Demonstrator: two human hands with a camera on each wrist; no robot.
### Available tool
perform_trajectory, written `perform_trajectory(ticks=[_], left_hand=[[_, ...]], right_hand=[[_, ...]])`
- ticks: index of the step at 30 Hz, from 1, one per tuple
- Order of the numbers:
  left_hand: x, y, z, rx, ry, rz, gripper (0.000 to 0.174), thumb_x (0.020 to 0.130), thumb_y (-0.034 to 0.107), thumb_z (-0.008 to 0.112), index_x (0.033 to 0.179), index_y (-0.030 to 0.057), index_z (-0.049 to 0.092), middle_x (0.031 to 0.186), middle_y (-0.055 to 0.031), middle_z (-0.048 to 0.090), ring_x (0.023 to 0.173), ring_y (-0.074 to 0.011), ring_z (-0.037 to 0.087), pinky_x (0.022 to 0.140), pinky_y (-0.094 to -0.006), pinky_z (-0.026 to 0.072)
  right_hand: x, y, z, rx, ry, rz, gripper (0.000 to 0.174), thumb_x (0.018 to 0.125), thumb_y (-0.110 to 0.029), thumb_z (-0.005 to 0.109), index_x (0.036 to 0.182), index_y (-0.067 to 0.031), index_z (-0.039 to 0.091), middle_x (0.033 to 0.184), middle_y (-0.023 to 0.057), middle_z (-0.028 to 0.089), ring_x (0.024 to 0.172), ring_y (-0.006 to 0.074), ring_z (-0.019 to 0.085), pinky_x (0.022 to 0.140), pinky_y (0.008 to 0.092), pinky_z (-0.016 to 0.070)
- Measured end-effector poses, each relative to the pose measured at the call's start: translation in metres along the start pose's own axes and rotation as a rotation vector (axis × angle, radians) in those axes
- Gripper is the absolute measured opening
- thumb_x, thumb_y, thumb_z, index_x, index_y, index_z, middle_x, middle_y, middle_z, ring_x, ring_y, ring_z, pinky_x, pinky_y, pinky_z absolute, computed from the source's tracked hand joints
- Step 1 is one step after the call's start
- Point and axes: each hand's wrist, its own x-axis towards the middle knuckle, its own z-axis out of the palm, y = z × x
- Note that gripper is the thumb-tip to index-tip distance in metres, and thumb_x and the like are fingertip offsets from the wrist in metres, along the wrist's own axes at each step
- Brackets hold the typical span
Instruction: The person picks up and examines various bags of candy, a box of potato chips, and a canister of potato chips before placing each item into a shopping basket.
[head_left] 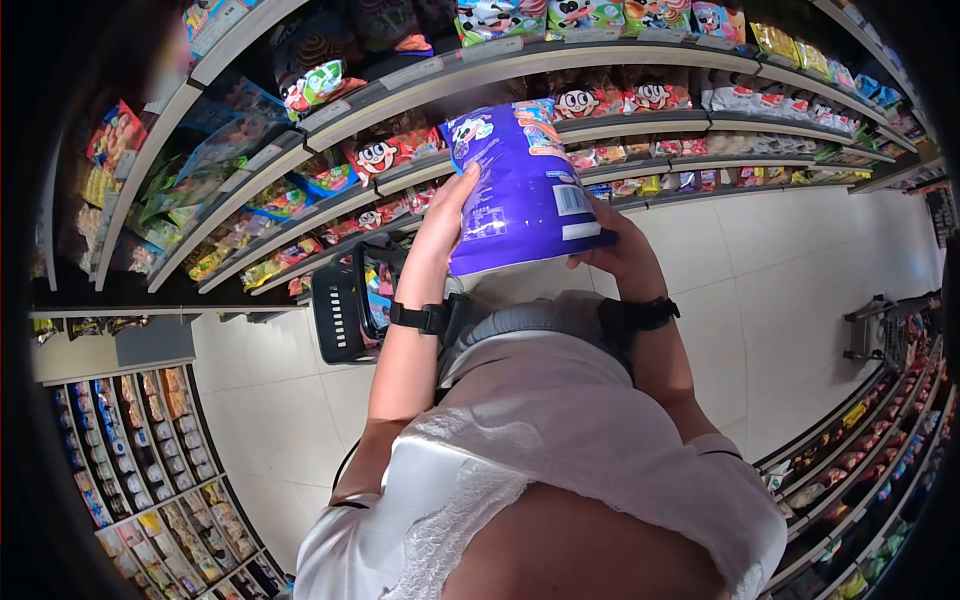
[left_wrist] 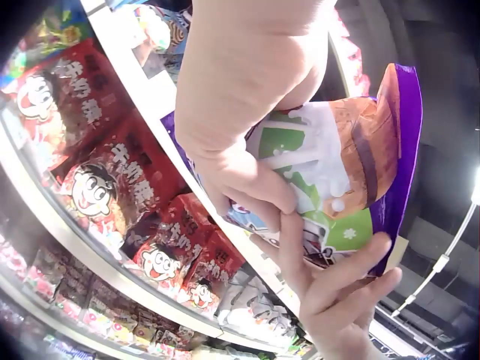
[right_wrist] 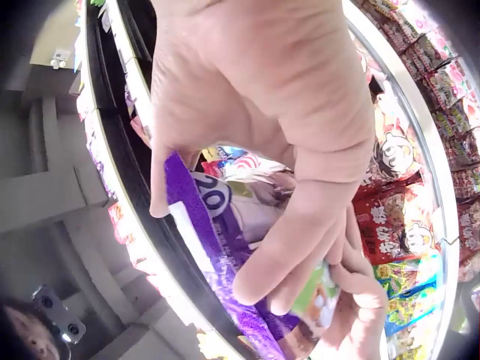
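A plump purple candy bag (head_left: 520, 200) is held up in front of the person by both hands, its back with a white barcode panel facing the head camera. The left hand (head_left: 445, 220) grips its left side, thumb along the near face. On the lower right, the right hand (head_left: 622, 250) holds the bag's side and bottom corner. Seen in the left wrist view, the bag's printed front (left_wrist: 337, 157) is green, white and orange, with fingers of both hands curled across it. In the right wrist view, a purple sealed edge (right_wrist: 225, 270) sits between thumb and fingers.
Curved shelves (head_left: 640, 58) packed with candy bags stand beyond the hands, red bags with cartoon faces (head_left: 655, 92) among them. A black shopping basket (head_left: 345, 310) is below left. Another stocked rack (head_left: 140, 450) stands lower left, and a cart (head_left: 880, 330) is on the right over tiled floor.
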Motion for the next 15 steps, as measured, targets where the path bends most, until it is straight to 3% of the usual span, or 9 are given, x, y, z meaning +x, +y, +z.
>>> perform_trajectory(ticks=[3, 6, 8, 9, 15], left_hand=[[0.004, -0.002, -0.007, 0.024, 0.027, -0.027, 0.047, 0.102, 0.030, 0.058, 0.133, -0.0046, 0.053, 0.124, -0.0125, 0.065, 0.107, -0.0150, 0.065, 0.092, -0.0293, 0.0542], [-0.003, 0.001, -0.011, 0.033, -0.017, -0.149, 0.055, 0.099, 0.031, 0.063, 0.138, -0.0045, 0.048, 0.127, -0.0130, 0.063, 0.110, -0.0154, 0.064, 0.094, -0.0293, 0.0532], [-0.005, 0.000, -0.017, 0.216, -0.205, -0.108, 0.073, 0.093, 0.039, 0.070, 0.146, -0.0020, 0.040, 0.135, -0.0128, 0.058, 0.120, -0.0185, 0.059, 0.100, -0.0313, 0.0491], [-0.008, 0.004, -0.018, 0.243, -0.218, -0.160, 0.084, 0.088, 0.034, 0.075, 0.151, -0.0025, 0.030, 0.141, -0.0147, 0.053, 0.127, -0.0205, 0.055, 0.105, -0.0338, 0.0457], [-0.008, -0.003, -0.016, 0.231, -0.227, -0.100, 0.088, 0.080, 0.014, 0.080, 0.150, -0.0024, 0.031, 0.138, -0.0145, 0.055, 0.124, -0.0193, 0.056, 0.104, -0.0328, 0.0464]], right_hand=[[-0.002, -0.012, 0.029, -0.139, 0.075, 0.087, 0.082, 0.082, -0.020, 0.071, 0.152, -0.0061, 0.030, 0.125, 0.0147, 0.061, 0.097, 0.0240, 0.071, 0.068, 0.0387, 0.0647], [0.004, -0.007, 0.022, -0.185, 0.091, 0.085, 0.085, 0.078, -0.019, 0.072, 0.152, -0.0059, 0.030, 0.122, 0.0131, 0.061, 0.094, 0.0230, 0.071, 0.067, 0.0377, 0.0647], [0.005, -0.005, 0.016, -0.200, 0.095, 0.069, 0.086, 0.079, -0.018, 0.072, 0.152, -0.0063, 0.029, 0.122, 0.0130, 0.061, 0.094, 0.0231, 0.071, 0.068, 0.0376, 0.0648], [0.006, -0.004, 0.014, -0.218, 0.098, 0.054, 0.086, 0.079, -0.018, 0.072, 0.152, -0.0068, 0.029, 0.123, 0.0129, 0.060, 0.093, 0.0231, 0.071, 0.068, 0.0375, 0.0650], [0.005, -0.007, 0.011, -0.175, 0.120, 0.066, 0.088, 0.077, -0.012, 0.073, 0.153, -0.0079, 0.027, 0.122, 0.0136, 0.060, 0.090, 0.0232, 0.072, 0.064, 0.0363, 0.0656]])
